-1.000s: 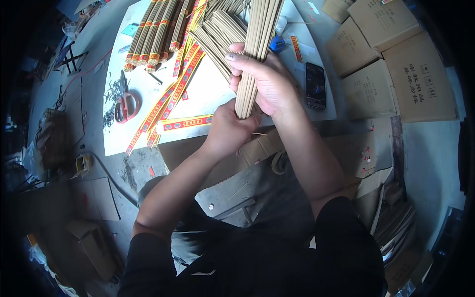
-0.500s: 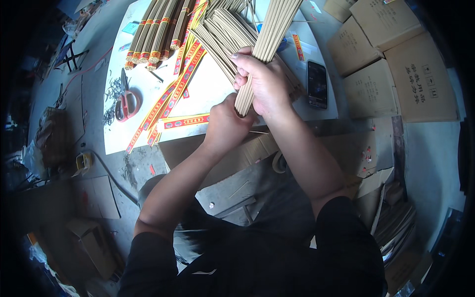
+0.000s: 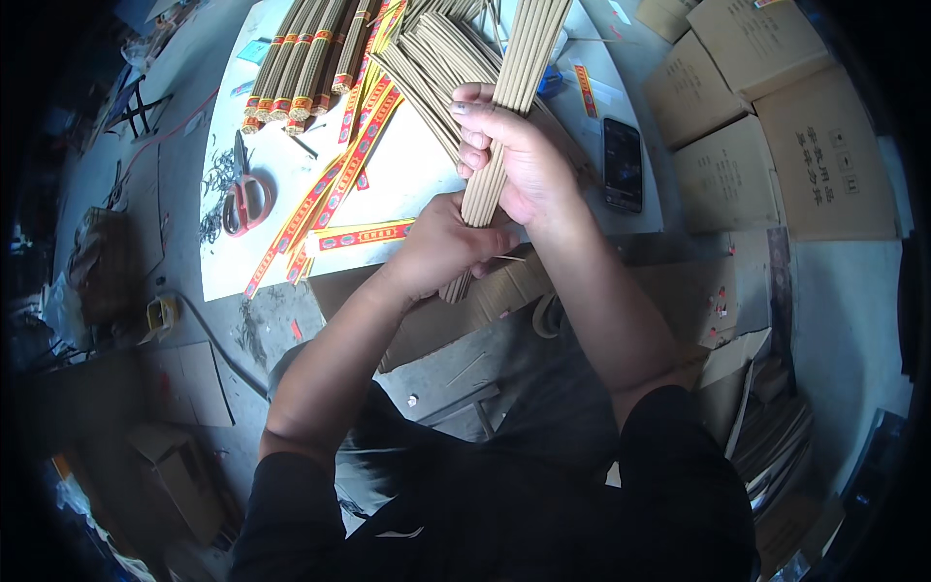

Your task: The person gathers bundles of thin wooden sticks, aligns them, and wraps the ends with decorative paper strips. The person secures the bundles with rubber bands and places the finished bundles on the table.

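A slanted bundle of tan incense sticks (image 3: 527, 63) is in both my hands, its lower end jutting out below the left one near the table's front edge. My left hand (image 3: 446, 242) is wrapped round the lower part, thumb across the front. Higher up, my right hand (image 3: 524, 160) curls round the sticks, with its fingertips at their left side. Behind the hands lies a pile of loose incense sticks (image 3: 451, 63). Red and yellow paper strips (image 3: 335, 194) are spread on the table to the left of it.
Banded incense bundles (image 3: 301, 73) lie at the far left of the white table (image 3: 233, 276). Scissors (image 3: 249, 202) with red handles rest near its left edge, a black phone (image 3: 623, 165) near its right. Cardboard boxes (image 3: 824, 155) are stacked to the right.
My left hand has shifted its grip, its thumb now across the sticks. The bundle's lower end now shows below that hand. The right hand keeps its hold, nearly in place.
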A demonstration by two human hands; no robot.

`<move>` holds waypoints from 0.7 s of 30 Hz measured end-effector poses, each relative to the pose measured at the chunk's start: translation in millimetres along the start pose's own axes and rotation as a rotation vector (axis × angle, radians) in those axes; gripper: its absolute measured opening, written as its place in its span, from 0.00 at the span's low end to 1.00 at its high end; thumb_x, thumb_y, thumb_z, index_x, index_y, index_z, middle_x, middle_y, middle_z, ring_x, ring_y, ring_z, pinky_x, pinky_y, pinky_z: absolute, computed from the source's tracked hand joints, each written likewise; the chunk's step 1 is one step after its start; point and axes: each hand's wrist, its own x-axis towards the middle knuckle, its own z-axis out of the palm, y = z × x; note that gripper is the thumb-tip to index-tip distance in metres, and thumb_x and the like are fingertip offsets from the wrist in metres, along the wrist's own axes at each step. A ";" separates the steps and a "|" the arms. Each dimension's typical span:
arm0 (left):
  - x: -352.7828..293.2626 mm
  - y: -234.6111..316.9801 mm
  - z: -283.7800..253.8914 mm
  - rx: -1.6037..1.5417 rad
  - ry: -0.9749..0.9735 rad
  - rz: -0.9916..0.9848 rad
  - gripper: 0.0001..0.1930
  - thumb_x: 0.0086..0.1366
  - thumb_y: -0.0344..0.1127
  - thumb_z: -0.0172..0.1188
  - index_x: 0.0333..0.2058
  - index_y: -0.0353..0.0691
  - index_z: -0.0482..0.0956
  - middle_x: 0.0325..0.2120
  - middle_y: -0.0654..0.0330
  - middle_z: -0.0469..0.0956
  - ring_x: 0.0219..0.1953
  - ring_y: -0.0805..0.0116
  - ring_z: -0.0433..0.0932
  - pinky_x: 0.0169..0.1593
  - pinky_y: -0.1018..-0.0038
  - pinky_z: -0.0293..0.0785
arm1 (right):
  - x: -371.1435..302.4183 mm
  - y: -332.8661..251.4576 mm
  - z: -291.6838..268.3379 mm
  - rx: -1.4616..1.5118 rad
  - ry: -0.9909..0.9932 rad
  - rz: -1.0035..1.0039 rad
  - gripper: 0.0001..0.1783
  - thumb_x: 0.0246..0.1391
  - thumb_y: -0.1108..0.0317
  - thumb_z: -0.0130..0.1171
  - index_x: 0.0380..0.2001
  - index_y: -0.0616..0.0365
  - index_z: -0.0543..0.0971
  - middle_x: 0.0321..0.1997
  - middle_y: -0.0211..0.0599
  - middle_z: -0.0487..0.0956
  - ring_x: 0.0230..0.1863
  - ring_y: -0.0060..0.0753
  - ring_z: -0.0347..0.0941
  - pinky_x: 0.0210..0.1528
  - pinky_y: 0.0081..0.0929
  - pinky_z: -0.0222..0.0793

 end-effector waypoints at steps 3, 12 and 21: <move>-7.4 0.5 -9.5 -0.226 -0.189 -0.024 0.07 0.61 0.30 0.68 0.31 0.35 0.79 0.21 0.62 0.78 0.20 0.76 0.75 0.25 0.75 0.71 | -3.3 -4.3 -1.8 0.142 -0.147 0.040 0.12 0.56 0.71 0.67 0.43 0.58 0.78 0.22 0.25 0.71 0.21 0.20 0.67 0.27 0.26 0.66; 3.8 -9.3 3.4 0.158 0.104 0.151 0.11 0.61 0.33 0.73 0.32 0.36 0.78 0.19 0.64 0.75 0.20 0.76 0.75 0.25 0.79 0.71 | -5.1 -0.8 3.1 -0.035 -0.103 -0.028 0.10 0.62 0.70 0.56 0.45 0.57 0.74 0.20 0.17 0.65 0.18 0.14 0.61 0.27 0.23 0.64; 9.1 -13.5 5.2 0.357 0.289 0.277 0.09 0.64 0.33 0.70 0.33 0.37 0.78 0.20 0.64 0.76 0.20 0.77 0.74 0.26 0.80 0.72 | 3.6 4.6 8.5 -0.070 0.139 -0.070 0.12 0.61 0.67 0.59 0.47 0.56 0.75 0.20 0.20 0.65 0.20 0.17 0.63 0.31 0.25 0.66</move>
